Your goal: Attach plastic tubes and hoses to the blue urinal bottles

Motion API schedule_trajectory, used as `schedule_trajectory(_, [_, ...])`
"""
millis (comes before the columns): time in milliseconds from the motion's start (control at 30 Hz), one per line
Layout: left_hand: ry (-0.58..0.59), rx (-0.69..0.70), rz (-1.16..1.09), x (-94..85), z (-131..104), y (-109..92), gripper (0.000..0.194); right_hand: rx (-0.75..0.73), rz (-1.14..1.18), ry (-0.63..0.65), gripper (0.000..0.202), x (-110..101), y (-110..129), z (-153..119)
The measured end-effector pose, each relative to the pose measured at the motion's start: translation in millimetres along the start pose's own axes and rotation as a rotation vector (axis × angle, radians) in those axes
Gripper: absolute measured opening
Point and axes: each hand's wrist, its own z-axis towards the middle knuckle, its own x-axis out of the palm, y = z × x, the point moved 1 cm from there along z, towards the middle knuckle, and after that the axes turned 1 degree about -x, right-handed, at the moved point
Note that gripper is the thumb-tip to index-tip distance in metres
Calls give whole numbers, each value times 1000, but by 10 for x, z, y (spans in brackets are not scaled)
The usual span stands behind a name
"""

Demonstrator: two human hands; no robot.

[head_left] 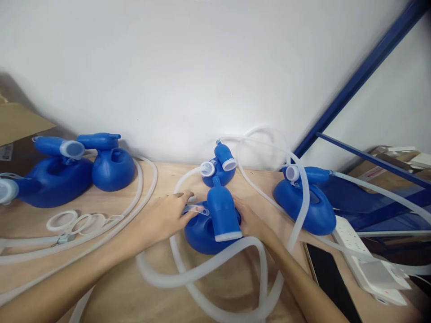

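Observation:
In front of me on the table stands a blue plastic urinal bottle (198, 237). A blue funnel cup (222, 208) with a white rim lies on top of it, its narrow spout pointing away from me. My left hand (173, 211) is at the bottle's left side, thumb and index finger closed around a translucent cap strap (198, 209). My right hand (249, 217) holds the bottle's right side, with its fingertips partly hidden behind the cup. A pale flexible hose (198, 274) curves across the table between my forearms.
Behind stands another blue urinal bottle (207, 181); one sits right (319, 220), and two left (112, 172). White rings (62, 220) and hoses lie left. A phone (332, 282) and a power strip (353, 251) are right, near a blue metal frame (353, 76). A cardboard box (23, 123) stands far left.

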Motion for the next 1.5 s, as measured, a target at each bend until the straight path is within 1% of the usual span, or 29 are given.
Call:
schedule_trajectory(100, [-126, -37, 11, 155, 8, -9, 43, 12, -13, -11, 78, 16, -11, -10])
schedule_trajectory(200, [-205, -34, 56, 257, -20, 20, 41, 10, -19, -20, 72, 27, 7, -10])
schedule_trajectory(333, [-291, 23, 84, 319, -43, 34, 42, 4, 2, -28, 70, 34, 65, -8])
schedule_trajectory(467, [-410, 70, 66, 372, -34, 46, 41, 66, -23, -46, 67, 38, 129, -30])
schedule_trajectory(567, [-444, 112, 96, 399, -17, 66, 37, 94, -44, -53, 68, 33, 160, -50])
schedule_trajectory(633, [-482, 177, 112, 400, -11, 83, 33, 79, -35, -52, 65, 27, 168, -54])
schedule_trajectory(667, [-523, 233, 112, 393, -11, 92, 30, 65, -23, -50, 62, 23, 167, -53])
schedule_trajectory(733, [-604, 408, 118, 372, -16, 109, 26, 42, -1, -44, 56, 17, 155, -51])
schedule_trajectory(767, [-622, 513, 127, 361, -21, 116, 26, 35, 4, -42, 55, 15, 144, -50])
schedule_trajectory(833, [-592, 684, 159, 339, -27, 129, 22, 21, 4, -40, 56, 11, 122, -52])
schedule_trajectory(867, [-561, 726, 174, 331, -28, 134, 18, 17, 2, -38, 57, 9, 112, -55])
schedule_trajectory(900, [-534, 733, 183, 324, -27, 138, 15, 15, -1, -38, 58, 7, 104, -59])
schedule_trajectory(1100, [-469, 612, 155, 342, -8, 117, 17, 14, -14, -19, 56, -6, 90, -83])
schedule_trajectory(1200, [-473, 577, 196, 368, -3, 98, 19, 19, -23, -14, 55, -10, 78, -88])
schedule_trajectory(1300, [-493, 566, 261, 382, -5, 86, 23, 25, -28, -3, 57, -12, 55, -91])
schedule_trajectory(1367, [-495, 547, 293, 380, -9, 88, 22, 23, -40, -3, 60, -11, 34, -93])
schedule_trajectory(1433, [-470, 549, 301, 370, -15, 97, 19, 20, -54, -3, 62, -9, 12, -98])
schedule_trajectory(1500, [-435, 582, 282, 360, -21, 107, 20, 18, -59, -2, 64, -5, -13, -106])
